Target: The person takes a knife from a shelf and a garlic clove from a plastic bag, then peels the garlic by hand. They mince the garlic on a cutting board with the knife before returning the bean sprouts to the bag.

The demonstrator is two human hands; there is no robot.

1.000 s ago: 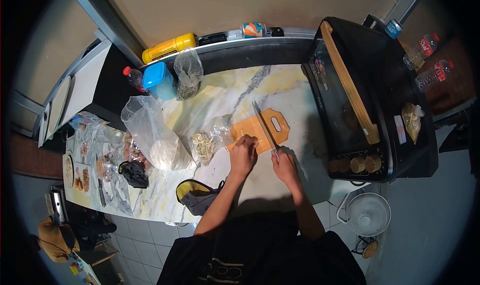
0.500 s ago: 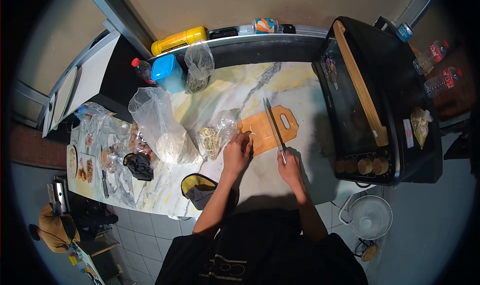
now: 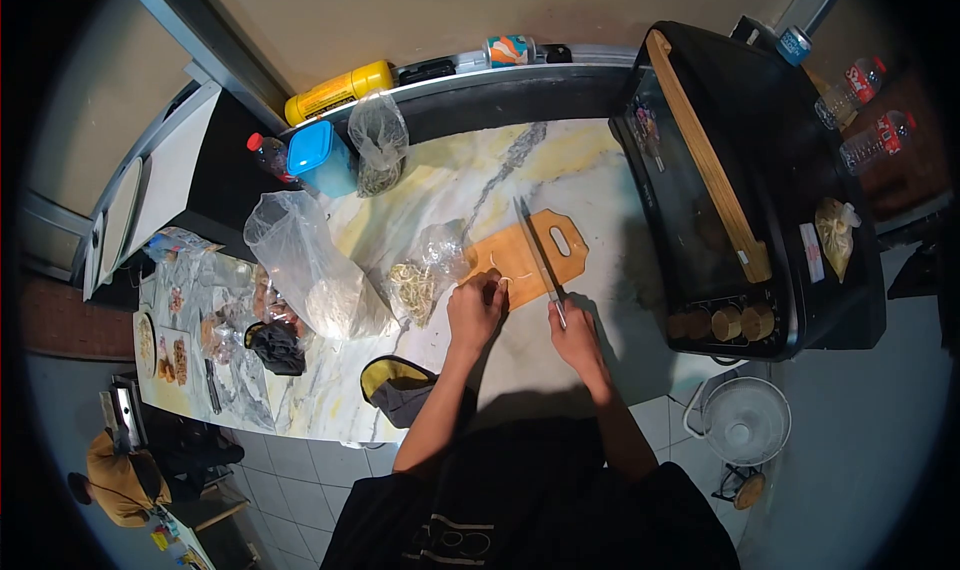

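On the marble table lies an orange cutting board [image 3: 566, 264] with a few pale thin strands on it. My right hand [image 3: 575, 340] is closed round the handle of a long knife [image 3: 537, 244], whose blade lies over the board and points away from me. At the board's left edge, my left hand [image 3: 477, 308] has its fingers pinched together; what they hold is too small to make out. Just left of it is an open plastic bag of bean sprouts [image 3: 411, 288].
A bag of white powder [image 3: 335, 308], a blue-lidded container [image 3: 325, 160] and a dark cap [image 3: 398, 385] are on the table. A black oven [image 3: 700, 200] stands at the right. A seated person [image 3: 120, 475] is at the far lower left.
The view has shifted slightly. Both hands stay at nearly the same places by the board, with the knife still in my right hand.
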